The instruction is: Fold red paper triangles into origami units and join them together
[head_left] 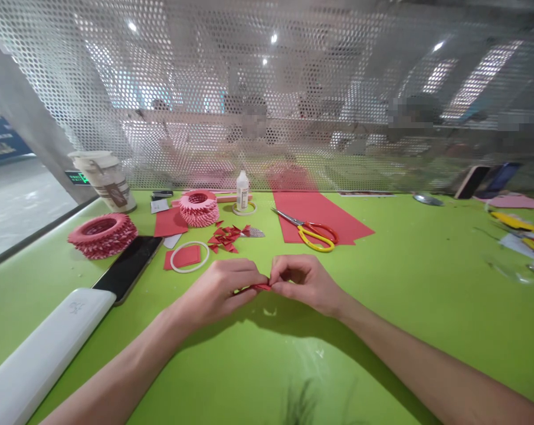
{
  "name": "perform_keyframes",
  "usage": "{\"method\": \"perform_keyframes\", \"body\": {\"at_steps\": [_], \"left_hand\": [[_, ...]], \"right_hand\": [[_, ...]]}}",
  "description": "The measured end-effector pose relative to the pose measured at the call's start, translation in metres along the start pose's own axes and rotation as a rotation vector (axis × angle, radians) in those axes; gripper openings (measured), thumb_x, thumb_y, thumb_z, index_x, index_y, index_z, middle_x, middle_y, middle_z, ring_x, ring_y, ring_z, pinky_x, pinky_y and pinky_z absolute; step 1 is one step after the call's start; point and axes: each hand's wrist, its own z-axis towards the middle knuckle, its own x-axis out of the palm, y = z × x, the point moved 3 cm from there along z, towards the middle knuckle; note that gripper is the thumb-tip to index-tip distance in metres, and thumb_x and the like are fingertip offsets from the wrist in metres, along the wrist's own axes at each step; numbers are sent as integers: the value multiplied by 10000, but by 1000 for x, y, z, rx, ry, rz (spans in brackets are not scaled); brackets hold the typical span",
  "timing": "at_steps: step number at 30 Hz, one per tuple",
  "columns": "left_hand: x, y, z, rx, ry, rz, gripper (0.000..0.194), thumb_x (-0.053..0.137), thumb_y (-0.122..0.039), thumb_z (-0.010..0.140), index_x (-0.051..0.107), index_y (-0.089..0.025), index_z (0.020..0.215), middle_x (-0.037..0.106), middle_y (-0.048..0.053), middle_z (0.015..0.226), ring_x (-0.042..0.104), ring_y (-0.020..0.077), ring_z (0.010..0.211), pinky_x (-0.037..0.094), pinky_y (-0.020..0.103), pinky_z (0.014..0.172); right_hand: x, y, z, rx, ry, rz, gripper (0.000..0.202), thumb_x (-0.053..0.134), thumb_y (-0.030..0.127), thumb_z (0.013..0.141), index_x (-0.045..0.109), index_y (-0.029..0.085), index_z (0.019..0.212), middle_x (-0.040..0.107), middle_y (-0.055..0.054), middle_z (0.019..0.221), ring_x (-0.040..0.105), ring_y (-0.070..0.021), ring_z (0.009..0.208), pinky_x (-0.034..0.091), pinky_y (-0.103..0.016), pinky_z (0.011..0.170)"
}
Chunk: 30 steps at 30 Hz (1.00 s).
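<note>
A small folded piece of red paper (262, 287) is pinched between my two hands just above the green table. My left hand (231, 283) closes its thumb and fingers on it from the left. My right hand (304, 282) grips its right end with thumb and forefinger. Much of the paper is covered by the fingers. Beyond my left hand lies a heap of folded red paper triangles (226, 237). A white ring (173, 262) rests around small red paper squares (189, 255) farther left.
Scissors (313, 233) with red and yellow handles lie on red sheets (306, 206). A glue bottle (242, 192) stands behind. Two pleated paper rings (102, 236), a phone (131, 265), a white device (54, 354) and a cup (107, 180) occupy the left. A perforated screen (205, 77) borders the back.
</note>
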Motion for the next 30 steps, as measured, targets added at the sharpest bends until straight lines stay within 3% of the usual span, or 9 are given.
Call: {"method": "perform_keyframes", "body": {"at_steps": [6, 10, 13, 15, 19, 23, 27, 30], "left_hand": [[11, 4, 1, -62, 76, 88, 262, 517, -159, 1050, 771, -167, 986, 743, 51, 832, 679, 175, 732, 480, 267, 661], [23, 1, 3, -116, 216, 208, 223, 571, -175, 1035, 786, -207, 1089, 785, 39, 920, 707, 189, 755, 476, 274, 662], [27, -2, 5, -128, 234, 235, 242, 587, -170, 1023, 796, -221, 1133, 808, 45, 972, 731, 211, 786, 497, 291, 682], [28, -1, 5, -155, 202, 207, 260, 577, -163, 1018, 801, -219, 1138, 819, 52, 975, 744, 223, 814, 514, 297, 710], [28, 8, 6, -322, 44, -1, 265, 551, -162, 1020, 793, -211, 1116, 835, 63, 1064, 762, 231, 916, 537, 301, 796], [26, 21, 5, -501, -60, -245, 296, 520, -334, 1068, 755, -168, 1000, 777, 61, 928, 688, 208, 806, 504, 295, 719], [24, 39, -1, -657, -196, -490, 340, 516, -466, 1067, 645, -174, 949, 597, -14, 781, 514, 140, 657, 391, 247, 578], [24, 53, -7, -718, -310, -631, 298, 615, -458, 1017, 574, -189, 897, 516, -47, 734, 440, 111, 612, 346, 228, 552]], "right_hand": [[-4, -2, 3, 33, -31, -37, 153, 801, 321, 856, 738, 186, 822, 654, -8, 740, 554, -150, 660, 458, -272, 626], [-19, -16, 8, 68, -204, -167, 229, 707, 404, 903, 682, 195, 814, 589, 28, 667, 534, -146, 606, 453, -271, 605], [-32, -30, 25, 98, -338, -395, 242, 626, 418, 948, 672, 186, 894, 585, 28, 694, 535, -152, 611, 438, -273, 603], [-38, -36, 46, 100, -337, -465, 182, 648, 333, 929, 691, 172, 1002, 614, 23, 739, 550, -156, 633, 441, -278, 635], [-39, -40, 95, 84, -255, -604, 297, 730, 167, 864, 746, 192, 1159, 707, -1, 824, 605, -177, 730, 432, -290, 735], [-31, -42, 131, 75, -216, -666, 96, 741, 122, 867, 790, 177, 929, 754, -63, 892, 635, -210, 840, 431, -319, 829], [-28, -43, 134, 81, -242, -626, 92, 744, 147, 866, 752, 170, 776, 755, -102, 986, 654, -247, 973, 462, -356, 925], [-29, -42, 110, 128, -244, -510, 83, 763, 240, 862, 752, 176, 810, 776, -99, 1023, 684, -252, 982, 520, -377, 910]]}}
